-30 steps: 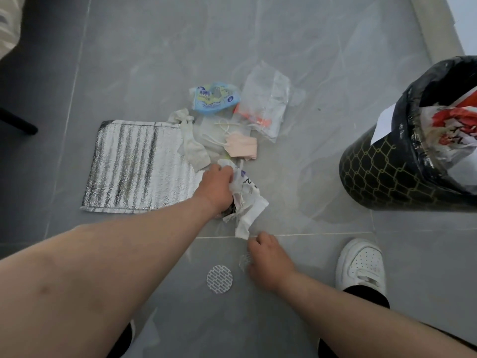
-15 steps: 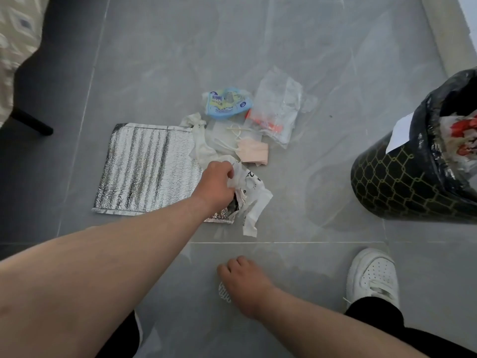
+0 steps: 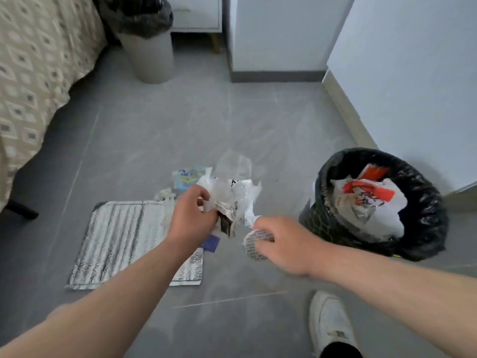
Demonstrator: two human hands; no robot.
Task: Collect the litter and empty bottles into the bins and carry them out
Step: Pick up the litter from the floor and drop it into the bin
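Note:
My left hand (image 3: 191, 215) is raised above the floor, shut on a bunch of crumpled white wrappers (image 3: 232, 200). To its right, my right hand (image 3: 281, 244) grips a small round patterned lid (image 3: 254, 245). A black bin with a gold honeycomb pattern and a black liner (image 3: 423, 210) stands at the right, with white and red litter (image 3: 369, 200) inside. On the floor lie a silver foil bag (image 3: 121, 241), a blue packet (image 3: 188, 177), a clear plastic bag (image 3: 235, 164) and a small dark blue piece (image 3: 210, 242).
A second, grey bin with a black liner (image 3: 148, 40) stands at the back beside a patterned bed (image 3: 33, 73). White furniture (image 3: 278, 34) and a wall (image 3: 413, 86) close off the right. My white shoe (image 3: 330, 324) is at the bottom right.
Both hands have lifted off the floor: the left carries the white wrappers up, the right has picked up the round lid. The view has tilted up, showing the bed and far bin.

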